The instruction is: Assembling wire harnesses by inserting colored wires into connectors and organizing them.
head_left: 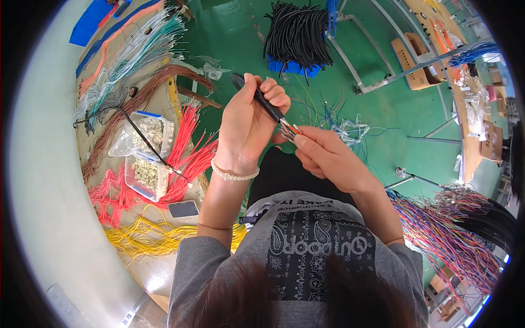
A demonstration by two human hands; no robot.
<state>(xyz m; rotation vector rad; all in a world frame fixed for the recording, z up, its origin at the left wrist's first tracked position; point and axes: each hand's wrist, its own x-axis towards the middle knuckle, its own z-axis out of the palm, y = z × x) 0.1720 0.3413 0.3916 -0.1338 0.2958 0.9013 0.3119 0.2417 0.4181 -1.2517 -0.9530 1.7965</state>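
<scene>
The cable [268, 106] lies in the left hand [244, 117], its end at the right hand [322, 150], which sits at 4 o'clock of the left. Around the hands: tubes [298, 38] on a crate [311, 70] at 12, a carton [420, 81] at 2, a wire heap [443, 235] at 4; on the tabletop [145, 268], a phone [183, 209] at 8, 2 tubs [141, 191] near 9, wires [131, 52] at 10 o'clock.

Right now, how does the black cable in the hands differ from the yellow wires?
The black cable is held up by the left hand and the right hand, while the yellow wires lie on the table. The black cable is one thick piece with thin wires showing at its end; the yellow wires are a loose bundle of many strands. Both appear to be wiring.
</scene>
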